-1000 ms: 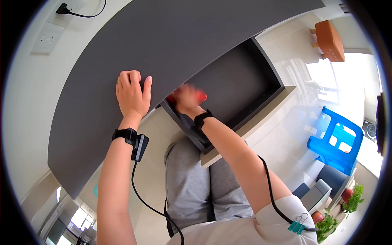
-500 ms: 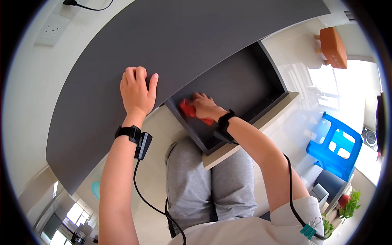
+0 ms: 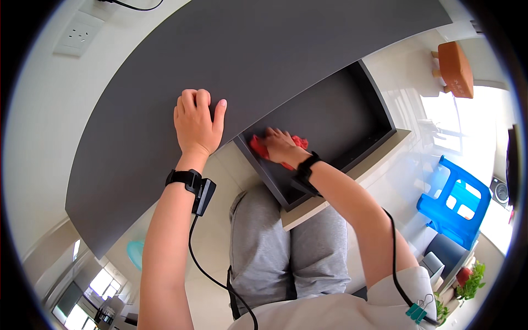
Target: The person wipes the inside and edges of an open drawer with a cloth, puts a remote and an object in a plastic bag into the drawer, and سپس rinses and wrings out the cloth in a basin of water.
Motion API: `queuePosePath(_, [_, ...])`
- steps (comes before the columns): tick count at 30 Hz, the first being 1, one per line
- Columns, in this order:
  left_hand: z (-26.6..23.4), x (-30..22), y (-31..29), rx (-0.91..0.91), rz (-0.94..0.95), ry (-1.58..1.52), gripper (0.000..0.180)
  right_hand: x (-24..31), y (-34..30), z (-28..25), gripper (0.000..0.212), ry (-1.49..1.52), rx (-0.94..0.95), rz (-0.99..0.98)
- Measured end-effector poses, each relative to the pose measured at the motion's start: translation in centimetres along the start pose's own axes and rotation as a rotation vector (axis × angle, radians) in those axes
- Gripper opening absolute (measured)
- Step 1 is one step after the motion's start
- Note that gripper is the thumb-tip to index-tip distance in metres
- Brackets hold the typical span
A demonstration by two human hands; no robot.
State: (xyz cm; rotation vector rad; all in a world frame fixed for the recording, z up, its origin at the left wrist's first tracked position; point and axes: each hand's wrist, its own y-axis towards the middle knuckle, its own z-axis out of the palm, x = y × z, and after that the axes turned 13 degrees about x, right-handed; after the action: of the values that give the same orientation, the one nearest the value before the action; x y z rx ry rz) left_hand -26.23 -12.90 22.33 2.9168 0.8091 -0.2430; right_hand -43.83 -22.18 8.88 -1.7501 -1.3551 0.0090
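My left hand (image 3: pixel 197 127) rests on the dark grey tabletop (image 3: pixel 247 44), thumb held apart and the fingers slightly bent, with nothing in it. Inside the pulled-out drawer (image 3: pixel 335 104), my right hand (image 3: pixel 280 145) presses on a crumpled red cloth (image 3: pixel 258 147) near the left wall. Bits of the cloth stick out on both sides of the hand; the palm hides its middle. Motion blurs the right fingertips a little. The drawer's inside is dark grey, and its front panel (image 3: pixel 352 177) is pale wood-coloured.
The drawer extends over my knees in grey trousers (image 3: pixel 258 247). Cables run from black wrist straps along both arms. On the right stand a blue plastic stool (image 3: pixel 456 203) and an orange-brown stool (image 3: pixel 455 69). A wall socket (image 3: pixel 78 34) is at the upper left.
My right hand has shifted slightly on the drawer floor with the red cloth, and more cloth shows at its right side. The left hand stays on the tabletop. The whole view has shifted a little.
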Motion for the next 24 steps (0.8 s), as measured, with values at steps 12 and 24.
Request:
queuePosePath(12, [-0.3,0.3,-0.1,-0.035,0.004,-0.029,0.025,-10.2,-3.1,-4.9,0.054,0.204,-0.444,0.377])
queuePosePath(24, [-0.6,0.2,-0.7,-0.012,-0.036,-0.067,0.026,-4.7,3.2,3.2,0.06,0.19,-0.683,0.236])
